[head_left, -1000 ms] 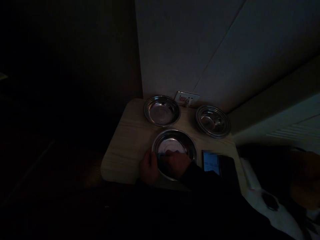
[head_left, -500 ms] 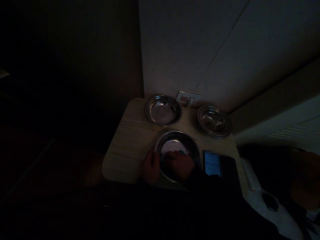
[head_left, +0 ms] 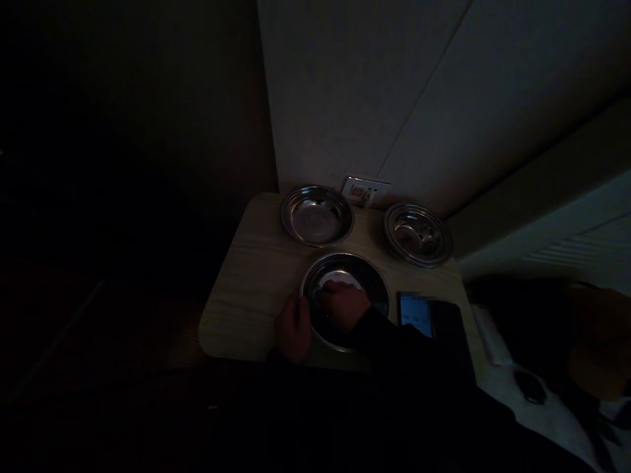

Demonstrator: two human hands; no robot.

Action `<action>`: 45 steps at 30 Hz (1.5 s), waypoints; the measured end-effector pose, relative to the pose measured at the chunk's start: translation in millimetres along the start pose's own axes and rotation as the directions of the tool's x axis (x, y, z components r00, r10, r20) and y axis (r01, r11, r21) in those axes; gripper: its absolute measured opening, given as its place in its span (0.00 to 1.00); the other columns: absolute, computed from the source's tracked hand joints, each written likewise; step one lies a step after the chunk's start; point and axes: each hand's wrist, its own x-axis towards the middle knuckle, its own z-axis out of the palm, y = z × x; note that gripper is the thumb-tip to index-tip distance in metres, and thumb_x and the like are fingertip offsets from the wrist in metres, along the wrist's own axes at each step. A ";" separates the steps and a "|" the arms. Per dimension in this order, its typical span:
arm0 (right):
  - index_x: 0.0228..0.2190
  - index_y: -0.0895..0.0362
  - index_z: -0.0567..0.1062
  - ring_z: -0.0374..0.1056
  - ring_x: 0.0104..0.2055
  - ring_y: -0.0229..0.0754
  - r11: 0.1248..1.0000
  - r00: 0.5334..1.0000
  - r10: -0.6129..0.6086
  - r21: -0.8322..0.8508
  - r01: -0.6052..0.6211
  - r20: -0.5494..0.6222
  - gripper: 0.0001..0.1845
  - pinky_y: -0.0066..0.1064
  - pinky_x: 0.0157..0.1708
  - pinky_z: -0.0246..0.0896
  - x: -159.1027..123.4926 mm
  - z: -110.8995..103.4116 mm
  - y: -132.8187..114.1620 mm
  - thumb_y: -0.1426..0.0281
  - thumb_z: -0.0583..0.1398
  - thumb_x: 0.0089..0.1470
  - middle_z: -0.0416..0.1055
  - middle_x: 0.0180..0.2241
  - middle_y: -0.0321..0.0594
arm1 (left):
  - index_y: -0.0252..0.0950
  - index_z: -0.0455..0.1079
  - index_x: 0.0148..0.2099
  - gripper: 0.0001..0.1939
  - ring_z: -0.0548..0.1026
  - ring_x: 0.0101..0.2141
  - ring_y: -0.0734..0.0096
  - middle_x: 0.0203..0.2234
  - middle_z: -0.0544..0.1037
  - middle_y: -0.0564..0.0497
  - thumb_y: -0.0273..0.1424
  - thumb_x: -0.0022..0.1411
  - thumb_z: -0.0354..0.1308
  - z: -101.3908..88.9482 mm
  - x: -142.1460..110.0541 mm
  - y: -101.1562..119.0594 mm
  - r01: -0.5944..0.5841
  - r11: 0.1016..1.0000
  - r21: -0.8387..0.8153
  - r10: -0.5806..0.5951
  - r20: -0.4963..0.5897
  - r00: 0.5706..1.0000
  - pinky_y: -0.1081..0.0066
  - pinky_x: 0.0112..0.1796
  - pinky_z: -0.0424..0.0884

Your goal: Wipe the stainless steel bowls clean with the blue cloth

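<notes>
A shallow stainless steel dish (head_left: 372, 276) sits near the front of the small wooden table. My left hand (head_left: 294, 328) is closed on its left rim, thumb at the edge. Inside the dish, my right hand (head_left: 345, 305) presses down on the bottom with bent fingers. A faint bluish-green patch shows around those fingers, but darkness hides what it is. Farther back stands another steel dish (head_left: 318, 222), apart from both hands.
Several stacked steel dishes (head_left: 418, 236) stand at the table's back right. A lit phone (head_left: 415, 315) lies beside a dark flat object (head_left: 448, 322) at the right. A wall socket (head_left: 365, 190) with a plug is behind the table (head_left: 241, 282). The room is very dim.
My right hand has shifted slightly left and away from me inside the dish. The bluish-green patch at its right no longer shows there. My left hand stays on the rim; the view has tilted slightly.
</notes>
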 end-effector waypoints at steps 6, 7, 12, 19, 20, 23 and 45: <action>0.54 0.55 0.59 0.60 0.51 0.45 0.994 0.994 -0.016 0.108 0.028 -0.111 0.27 0.36 0.48 0.58 -6.5 -13.2 12.2 0.70 0.55 0.53 0.58 0.56 0.43 | 0.33 0.67 0.49 0.19 0.74 0.40 0.66 0.41 0.76 0.43 0.36 0.61 0.44 0.6 0.2 -0.3 -0.005 1.000 -0.017 0.005 0.016 1.000 0.69 0.40 0.70; 0.55 0.54 0.59 0.58 0.54 0.47 0.996 0.991 -0.026 0.084 0.037 -0.128 0.27 0.38 0.50 0.56 -12.4 -14.8 13.9 0.69 0.55 0.52 0.56 0.57 0.43 | 0.33 0.67 0.49 0.19 0.74 0.40 0.66 0.41 0.76 0.44 0.36 0.61 0.44 0.8 0.0 0.0 -0.009 1.000 -0.027 0.010 0.016 1.000 0.69 0.40 0.69; 0.55 0.51 0.60 0.47 0.60 0.53 0.995 0.985 -0.086 -0.060 0.077 -0.151 0.23 0.47 0.52 0.52 -27.7 -10.1 13.8 0.71 0.51 0.56 0.51 0.60 0.40 | 0.33 0.67 0.49 0.18 0.74 0.41 0.67 0.42 0.76 0.44 0.35 0.61 0.45 0.6 0.0 1.2 -0.019 0.999 -0.025 0.020 0.028 0.999 0.70 0.41 0.69; 0.52 0.52 0.64 0.51 0.58 0.47 0.994 0.993 -0.109 -0.036 0.107 -0.056 0.21 0.44 0.52 0.54 -7.5 3.5 13.5 0.75 0.49 0.57 0.57 0.57 0.40 | 0.34 0.67 0.49 0.18 0.74 0.41 0.67 0.42 0.76 0.44 0.36 0.61 0.45 0.8 0.8 -1.7 -0.040 0.999 -0.023 0.040 0.041 0.998 0.70 0.41 0.69; 0.51 0.51 0.65 0.52 0.57 0.47 0.993 0.992 -0.112 -0.035 0.110 -0.053 0.20 0.43 0.51 0.54 -6.2 2.3 13.8 0.75 0.50 0.57 0.58 0.57 0.40 | 0.34 0.67 0.49 0.18 0.74 0.41 0.67 0.42 0.76 0.45 0.36 0.61 0.44 1.1 0.7 -1.8 -0.036 0.999 -0.024 0.037 0.042 0.998 0.70 0.41 0.69; 0.48 0.54 0.68 0.55 0.54 0.47 0.991 0.990 -0.133 -0.041 0.131 -0.053 0.18 0.41 0.50 0.56 -7.2 -1.2 12.2 0.75 0.51 0.57 0.61 0.54 0.42 | 0.33 0.66 0.49 0.18 0.74 0.41 0.67 0.42 0.76 0.44 0.35 0.61 0.44 1.8 0.3 -1.6 -0.037 0.999 -0.013 0.038 0.028 0.999 0.70 0.41 0.69; 0.40 0.55 0.73 0.61 0.46 0.45 0.984 0.989 -0.093 0.142 0.108 -0.111 0.16 0.32 0.40 0.59 9.8 -2.9 9.7 0.77 0.54 0.50 0.72 0.39 0.43 | 0.33 0.65 0.44 0.18 0.69 0.21 0.73 0.23 0.74 0.51 0.39 0.57 0.47 -11.2 0.8 3.1 0.117 0.990 -0.074 -0.114 0.041 0.993 0.73 0.23 0.67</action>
